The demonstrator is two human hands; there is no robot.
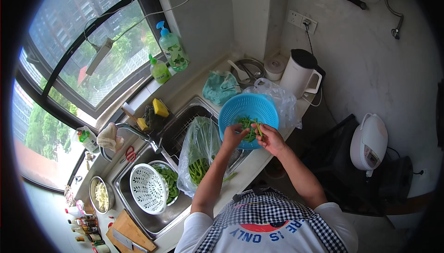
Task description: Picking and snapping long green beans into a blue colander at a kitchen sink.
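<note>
A blue plastic colander stands on the counter before me, with cut green vegetable stems inside. Over its near side, my right hand holds a few green stems between thumb and fingers. My left hand is beside it over the colander, fingers bent; whether it grips a piece is too small to tell. Left of the colander, a clear plastic bag of long green stems lies across the sink. A white colander leans over a bowl of green leaves in the near sink basin.
A cleaver lies on a wooden cutting board. The faucet arches over the sink; red-handled scissors lie nearby. A white kettle, a crumpled plastic bag and a teal cloth surround the blue colander.
</note>
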